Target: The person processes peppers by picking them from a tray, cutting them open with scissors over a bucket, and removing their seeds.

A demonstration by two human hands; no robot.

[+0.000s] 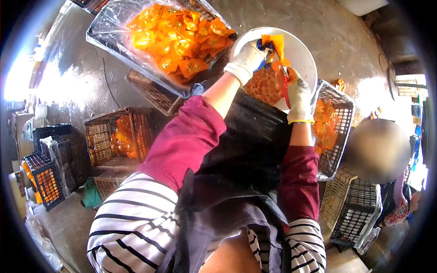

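Note:
My left hand [249,59], in a white glove with blue at the fingertips, grips an orange plastic packet [274,44] over a white bucket [309,59]. My right hand [299,95], gloved in white with a yellow cuff edge, is closed around red-handled scissors [286,88]. Their tips are up against the packet's lower end; whether they are cutting cannot be seen. Small round orange-brown pieces [264,86] lie in the bucket below both hands. Black cloth or plastic covers my lap in front of the bucket.
A plastic-lined crate [107,34] heaped with orange packets [177,38] stands at the upper left. A black crate [343,120] at right holds orange wrappers [324,123]. More crates [109,116] stand on both sides. Another person is partly visible at the right.

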